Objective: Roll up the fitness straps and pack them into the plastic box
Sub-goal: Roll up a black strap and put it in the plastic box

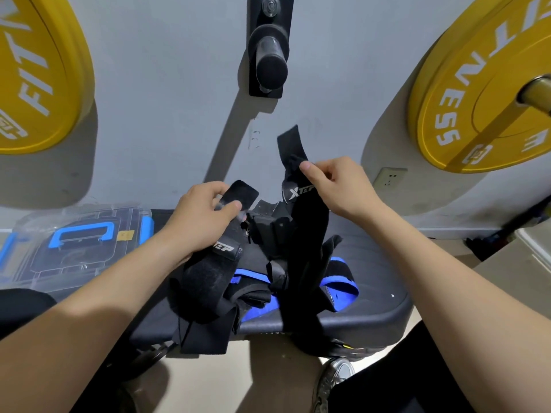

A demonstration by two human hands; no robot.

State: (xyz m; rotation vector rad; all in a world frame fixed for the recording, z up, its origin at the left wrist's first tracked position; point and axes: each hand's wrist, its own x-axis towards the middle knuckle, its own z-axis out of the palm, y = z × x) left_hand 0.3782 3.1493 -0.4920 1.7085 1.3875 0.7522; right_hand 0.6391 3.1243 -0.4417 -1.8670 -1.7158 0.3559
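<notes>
A heap of black and blue fitness straps (253,290) lies on a dark padded bench (372,311). My right hand (340,186) pinches a long black strap (304,234) near its white logo and holds it upright, its lower end hanging past the bench's front edge. My left hand (202,216) pinches the velcro tab (238,195) of another black strap (205,281), which droops over the heap. The clear plastic box (77,245) with blue handle and latches sits on the bench to the left, lid on.
Yellow weight plates hang on the grey wall at upper left (35,73) and upper right (483,102). A black wall peg (269,55) juts out above the straps. My knees and one shoe (334,380) are below the bench edge.
</notes>
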